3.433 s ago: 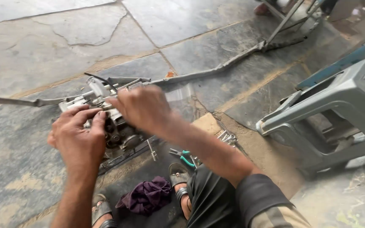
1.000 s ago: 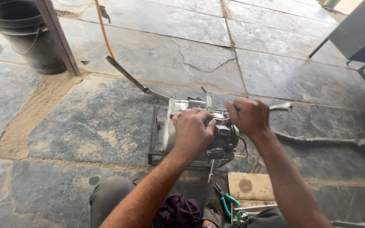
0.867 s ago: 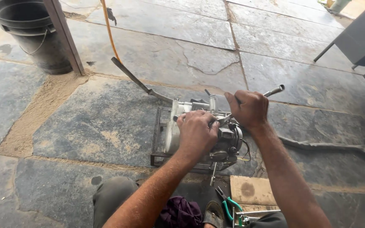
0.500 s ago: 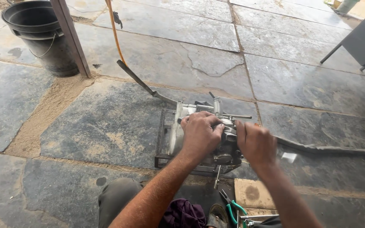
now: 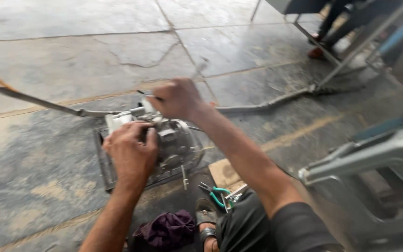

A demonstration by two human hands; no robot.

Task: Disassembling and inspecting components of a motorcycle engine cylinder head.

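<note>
Here, a grey metal engine block (image 5: pixel 173 144) sits in a shallow metal tray (image 5: pixel 102 161) on the stone floor (image 5: pixel 71 60), right in front of the person. The left hand (image 5: pixel 130 151) lies on its near-left side, fingers curled over the casing. The right hand (image 5: pixel 176 99) is closed around a thin tool at the top (too blurred to tell which kind). Green-handled pliers (image 5: pixel 218 195) lie near a sandalled foot, just beside a purple rag (image 5: pixel 166 230). 1 grey plastic chair (image 5: pixel 374 172) stands to the right.
</note>
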